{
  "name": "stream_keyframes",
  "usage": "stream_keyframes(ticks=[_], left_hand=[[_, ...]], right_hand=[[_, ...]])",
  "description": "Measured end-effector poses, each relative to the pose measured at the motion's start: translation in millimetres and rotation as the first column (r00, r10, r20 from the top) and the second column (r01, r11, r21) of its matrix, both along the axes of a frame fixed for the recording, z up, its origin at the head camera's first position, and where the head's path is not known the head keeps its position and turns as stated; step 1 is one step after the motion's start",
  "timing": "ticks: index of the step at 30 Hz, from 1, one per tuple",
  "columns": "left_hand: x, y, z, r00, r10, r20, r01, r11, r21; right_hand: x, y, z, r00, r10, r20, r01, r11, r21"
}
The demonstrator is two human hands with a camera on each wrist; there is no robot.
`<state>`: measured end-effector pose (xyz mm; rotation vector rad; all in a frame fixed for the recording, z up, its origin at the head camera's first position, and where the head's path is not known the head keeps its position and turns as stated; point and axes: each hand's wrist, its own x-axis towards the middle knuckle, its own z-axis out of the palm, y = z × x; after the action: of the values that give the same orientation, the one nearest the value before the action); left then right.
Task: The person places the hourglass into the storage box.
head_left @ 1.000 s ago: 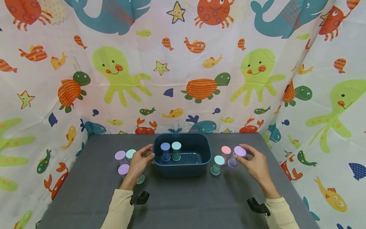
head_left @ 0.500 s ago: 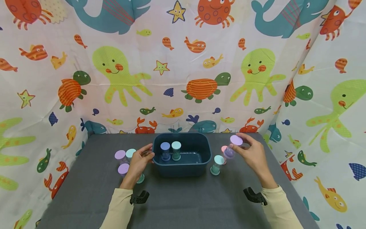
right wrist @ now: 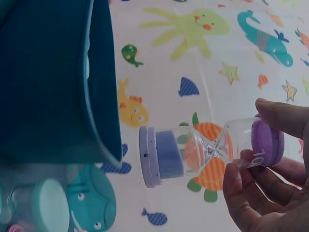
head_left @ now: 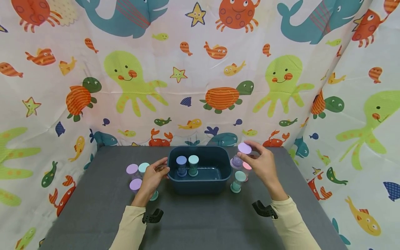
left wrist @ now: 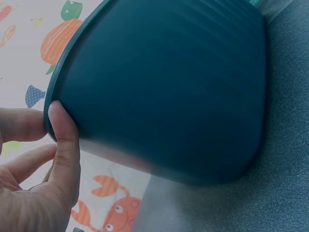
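My left hand (head_left: 154, 176) pinches the left rim of a dark teal plastic bin (head_left: 200, 187) between thumb and fingers. Inside the bin stand a blue sand timer (head_left: 181, 166) and a mint-green sand timer (head_left: 193, 166). Held up at the bin's right side is a purple sand timer (head_left: 244, 148); my right hand (head_left: 263, 166) grips it by its upper cap. The right wrist view shows its bluish-purple sand (right wrist: 169, 153) lying in the bulb at the far cap. Below it on the table are a pink sand timer (head_left: 247, 166) and a green sand timer (head_left: 239, 181).
Left of the bin, partly behind my left hand, are two purple sand timers (head_left: 132, 169), a mint-topped sand timer (head_left: 143, 167) and a green timer base (head_left: 154, 196). A sea-animal printed curtain (head_left: 193, 76) hangs behind and beside the grey table (head_left: 206, 222).
My right hand has lifted the purple sand timer off the table and carried it leftward, over the pink one, towards the bin. My left hand stays on the rim.
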<state>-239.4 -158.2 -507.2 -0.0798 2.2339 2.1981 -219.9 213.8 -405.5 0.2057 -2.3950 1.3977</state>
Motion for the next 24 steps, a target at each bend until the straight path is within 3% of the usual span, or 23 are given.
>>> stream_keyframes(ticks=[9,24], left_hand=[[-1.0,-0.1,-0.2,1.000,0.002,0.001,-0.002,1.000,0.002],[-0.4,0.3,0.4,1.000,0.010,0.012,-0.010,1.000,0.007]], right_hand=[[-12.5,-26,3.3,0.995,0.100,-0.020,-0.100,0.995,-0.026],[-34.0,-63,-6.8,0.988,0.146,0.054,-0.148,0.988,0.035]])
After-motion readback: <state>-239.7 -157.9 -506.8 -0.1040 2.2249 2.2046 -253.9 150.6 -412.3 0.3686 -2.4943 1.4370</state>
